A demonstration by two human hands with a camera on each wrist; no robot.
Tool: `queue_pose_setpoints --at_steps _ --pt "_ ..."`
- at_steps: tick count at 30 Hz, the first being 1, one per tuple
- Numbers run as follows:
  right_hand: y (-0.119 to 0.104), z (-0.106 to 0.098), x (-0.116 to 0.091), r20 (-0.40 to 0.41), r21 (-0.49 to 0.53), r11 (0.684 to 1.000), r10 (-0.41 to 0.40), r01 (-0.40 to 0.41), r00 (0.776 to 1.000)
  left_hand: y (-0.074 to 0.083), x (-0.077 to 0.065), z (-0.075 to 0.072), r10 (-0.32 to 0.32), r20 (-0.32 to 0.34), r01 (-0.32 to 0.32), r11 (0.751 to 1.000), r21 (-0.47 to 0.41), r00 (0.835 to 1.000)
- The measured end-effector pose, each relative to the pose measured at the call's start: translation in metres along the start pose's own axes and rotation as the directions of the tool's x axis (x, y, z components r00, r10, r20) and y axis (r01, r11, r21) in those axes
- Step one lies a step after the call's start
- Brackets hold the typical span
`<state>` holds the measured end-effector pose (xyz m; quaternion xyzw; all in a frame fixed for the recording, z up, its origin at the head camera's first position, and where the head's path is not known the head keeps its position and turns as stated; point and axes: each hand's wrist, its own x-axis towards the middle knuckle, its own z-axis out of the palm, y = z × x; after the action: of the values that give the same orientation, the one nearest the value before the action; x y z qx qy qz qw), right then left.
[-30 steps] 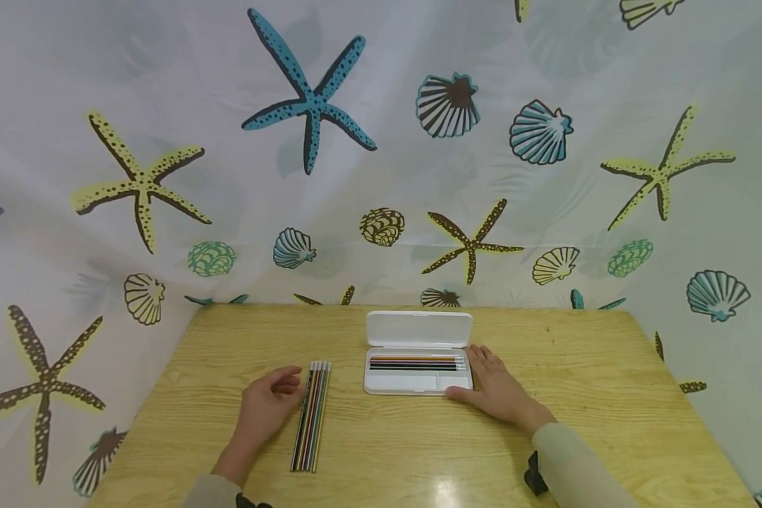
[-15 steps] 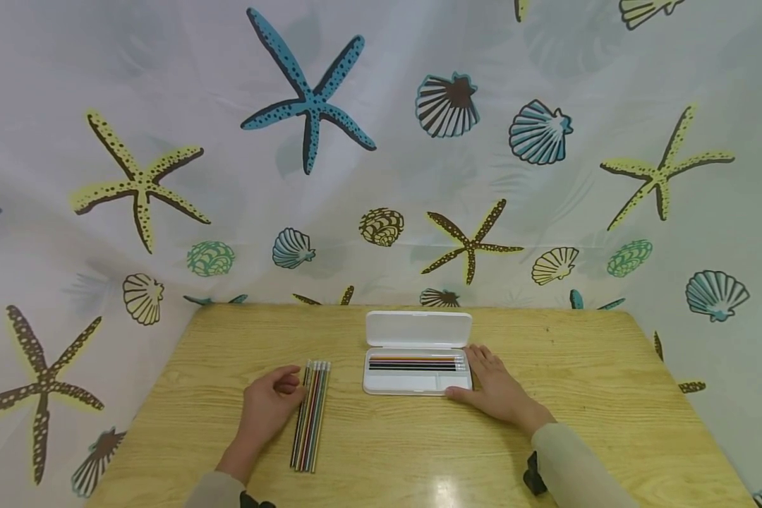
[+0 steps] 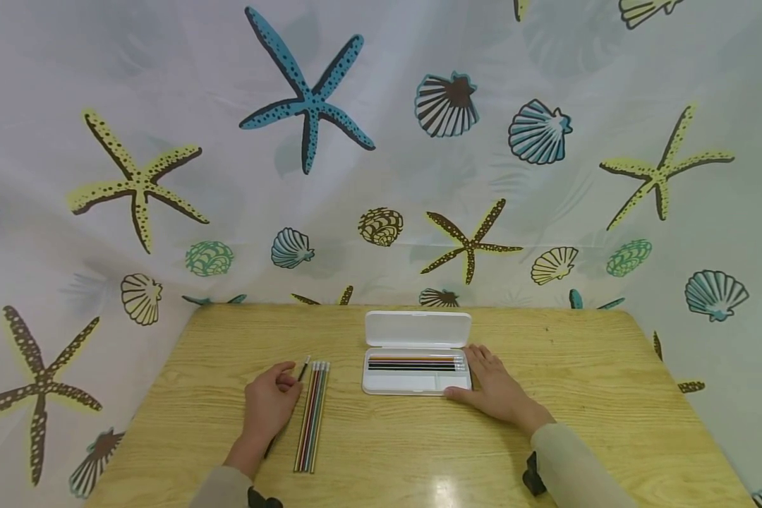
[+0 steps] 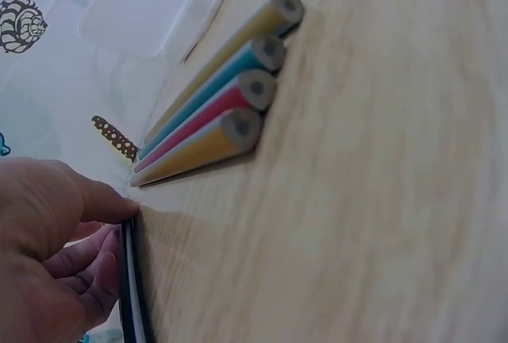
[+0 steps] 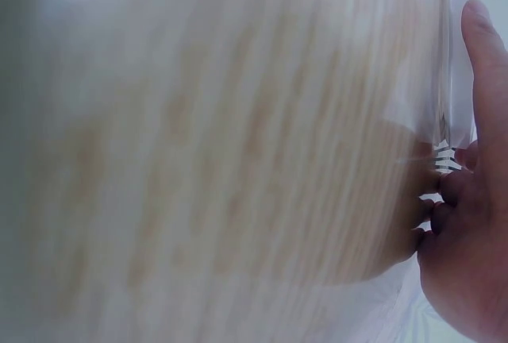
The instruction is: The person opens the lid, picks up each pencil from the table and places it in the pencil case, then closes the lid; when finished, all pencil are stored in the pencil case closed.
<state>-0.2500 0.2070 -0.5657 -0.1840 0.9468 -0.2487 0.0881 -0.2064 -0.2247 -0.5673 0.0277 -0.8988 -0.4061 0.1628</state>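
Note:
My left hand pinches a black pencil between thumb and fingers. The pencil lies slantwise, its eraser end pointing away, partly hidden behind the hand. Just right of it several pencils lie side by side on the table; yellow, blue and red barrels show in the left wrist view. A white pencil case stands with its lid up at the middle. Several pencils lie in its rear compartment. With fingers extended, my right hand rests against the case's right end, thumb at its front corner.
The wooden table ends at the back against a white cloth printed with starfish and shells. That cloth also hangs along the left and right sides. The case's front compartment has a small divider.
The black pencil has come away from the left side of the row and tilted, moving left with my left hand. My right hand and the case stay in place.

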Motion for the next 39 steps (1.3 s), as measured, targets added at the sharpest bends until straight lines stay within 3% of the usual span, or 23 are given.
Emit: queue_pose_setpoints --at_steps 10,22,29,39 --pt "0.0 -0.002 0.0 -0.016 -0.009 1.0 0.003 -0.004 1.0 0.0 0.008 -0.006 0.045 -0.02 -0.046 0.998 -0.047 0.999" --pt "-0.001 -0.001 0.0 -0.023 -0.013 1.0 -0.001 0.0 1.0 0.017 0.013 -0.015 0.088 0.1 -0.073 0.986 -0.149 0.991" --pt "0.0 -0.001 0.001 -0.005 -0.023 1.0 0.017 -0.017 1.0 0.037 0.022 -0.011 0.173 0.154 -0.153 0.979 -0.133 0.973" --pt "0.002 0.002 0.002 -0.012 -0.005 1.0 -0.006 0.006 1.0 0.065 0.03 0.005 0.245 0.255 -0.212 0.966 -0.151 0.935"
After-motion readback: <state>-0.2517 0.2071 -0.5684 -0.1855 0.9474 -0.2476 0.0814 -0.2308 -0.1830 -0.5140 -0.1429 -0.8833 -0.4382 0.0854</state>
